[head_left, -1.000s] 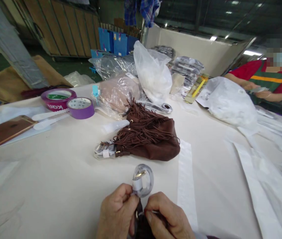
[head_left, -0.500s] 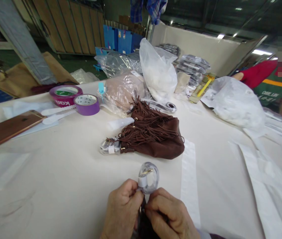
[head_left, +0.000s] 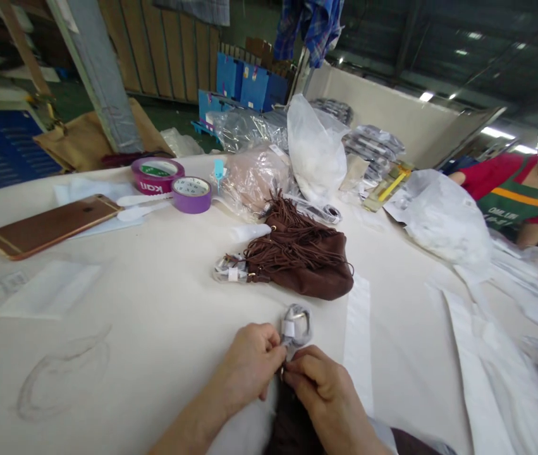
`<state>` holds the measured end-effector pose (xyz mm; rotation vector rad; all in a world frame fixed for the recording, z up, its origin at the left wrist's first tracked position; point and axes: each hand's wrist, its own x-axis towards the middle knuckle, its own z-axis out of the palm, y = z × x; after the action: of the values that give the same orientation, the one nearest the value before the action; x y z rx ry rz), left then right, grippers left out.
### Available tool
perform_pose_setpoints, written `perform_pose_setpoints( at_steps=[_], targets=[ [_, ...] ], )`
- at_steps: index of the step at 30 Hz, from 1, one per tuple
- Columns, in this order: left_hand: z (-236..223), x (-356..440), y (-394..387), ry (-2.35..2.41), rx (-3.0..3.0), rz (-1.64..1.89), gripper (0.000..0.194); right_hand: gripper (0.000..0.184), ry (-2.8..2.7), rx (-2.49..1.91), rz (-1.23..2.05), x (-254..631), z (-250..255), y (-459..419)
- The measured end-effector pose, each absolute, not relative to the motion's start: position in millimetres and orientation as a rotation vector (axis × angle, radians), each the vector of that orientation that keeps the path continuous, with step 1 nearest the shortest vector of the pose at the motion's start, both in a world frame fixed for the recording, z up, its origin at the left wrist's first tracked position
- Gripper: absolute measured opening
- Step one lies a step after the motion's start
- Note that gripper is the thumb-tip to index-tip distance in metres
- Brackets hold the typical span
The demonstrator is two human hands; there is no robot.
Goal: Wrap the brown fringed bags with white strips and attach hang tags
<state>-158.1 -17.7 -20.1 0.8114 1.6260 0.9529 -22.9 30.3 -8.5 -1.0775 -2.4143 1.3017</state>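
Note:
My left hand (head_left: 250,366) and my right hand (head_left: 323,395) meet at the near edge of the white table (head_left: 145,316). Both pinch the base of a plastic-wrapped ring (head_left: 297,325) with a white paper band and a gold fitting inside. Dark brown material (head_left: 292,423) hangs below the ring between my hands. Beyond them lies a brown fringed bag (head_left: 306,262) with a wrapped metal ring (head_left: 228,272) at its left end.
A rose-gold phone (head_left: 50,224), two purple tape rolls (head_left: 174,183) and white plastic strips lie at the left. Plastic bags (head_left: 313,148) and wrapped packs pile at the back. White paper strips (head_left: 356,341) lie at the right. A person in red and green (head_left: 519,189) works at far right.
The view has tilted up and drawn back, so my forearms now show. My hands stay on the wrapped ring, which now looks smaller and more folded over.

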Motion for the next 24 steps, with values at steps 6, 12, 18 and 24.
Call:
perform_pose_setpoints(
  at_steps=[6, 12, 18, 24],
  targets=[
    [-18, -168, -27, 1.532, 1.018, 0.827, 0.026, 0.015, -2.181, -1.242, 1.488, -21, -7, 34],
    [-21, -164, -27, 1.645, 1.231, 0.856, 0.02, 0.017, -2.185, -1.306, 1.452, -18, -8, 32],
    [-22, -156, -25, 1.754, 1.292, 0.767, 0.016, 0.018, -2.176, -1.339, 1.434, -19, -8, 32],
    [-23, -154, -24, 1.824, 1.332, 0.738, 0.016, 0.02, -2.146, -1.379, 1.442, -18, -8, 30]
  ],
)
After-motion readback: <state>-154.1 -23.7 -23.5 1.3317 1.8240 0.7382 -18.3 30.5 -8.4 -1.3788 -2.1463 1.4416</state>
